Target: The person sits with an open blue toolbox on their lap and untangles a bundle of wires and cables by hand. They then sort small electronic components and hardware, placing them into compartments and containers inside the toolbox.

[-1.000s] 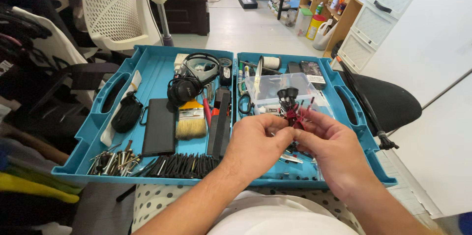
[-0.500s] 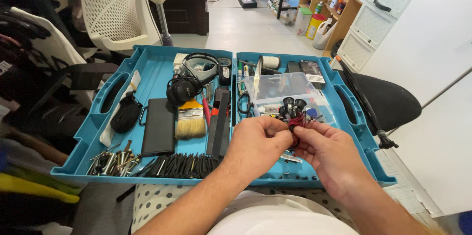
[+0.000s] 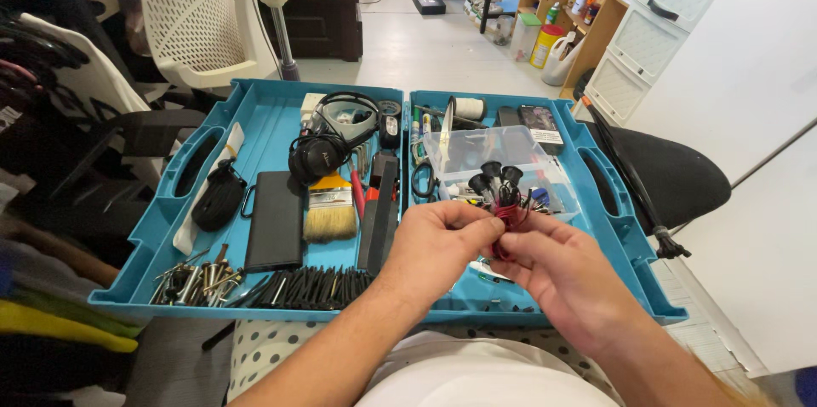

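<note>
A bundle of red wires with black plugs (image 3: 500,194) is pinched by the fingers of the left hand (image 3: 438,249) and right hand (image 3: 553,266) above the blue case (image 3: 255,117)

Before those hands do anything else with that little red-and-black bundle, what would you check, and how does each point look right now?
1. Both hands on the bundle: ok. The left hand and right hand pinch the bundle of red wires with black caps from either side.
2. Bundle held clear of the case: ok, it sits above the blue tool case.
3. Wires untangled: cannot tell, fingers hide the lower part.
4. Clear plastic box behind the bundle open: cannot tell.
5. Paintbrush and headphones out of the way: ok, both lie in the left half.
</note>
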